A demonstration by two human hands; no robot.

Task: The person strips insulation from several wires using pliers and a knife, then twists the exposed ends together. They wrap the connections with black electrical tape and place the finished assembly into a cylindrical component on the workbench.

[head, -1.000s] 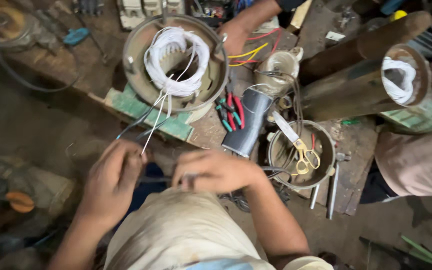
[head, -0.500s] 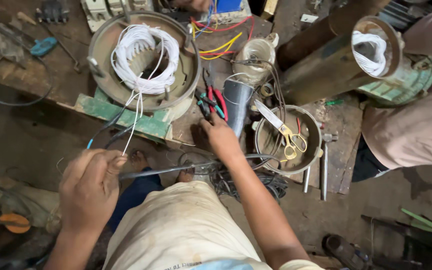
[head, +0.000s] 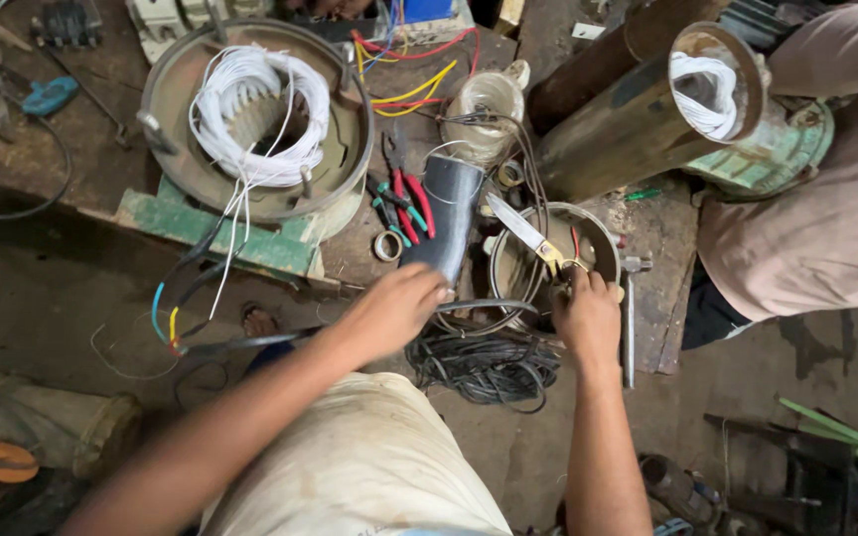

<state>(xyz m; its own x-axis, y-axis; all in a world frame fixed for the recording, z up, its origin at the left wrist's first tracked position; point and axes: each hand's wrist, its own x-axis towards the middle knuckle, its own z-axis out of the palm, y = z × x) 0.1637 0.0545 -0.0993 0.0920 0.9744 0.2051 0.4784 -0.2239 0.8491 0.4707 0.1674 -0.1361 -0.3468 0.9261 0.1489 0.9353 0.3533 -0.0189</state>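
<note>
One head-worn camera looks steeply down, close above a cluttered workbench (head: 101,179) and both forearms.

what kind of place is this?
Most likely a motor rewinding or repair workshop. A round motor housing with white wire coils sits on a cluttered bench, a second wound housing lies nearby, and the right hand reaches scissors.

Workbench (head: 101,159): stator (head: 255,124), pliers (head: 404,203), perhaps tape (head: 386,245).

Motor-repair workshop: wound stator (head: 255,124), scattered pliers (head: 401,203).
</note>
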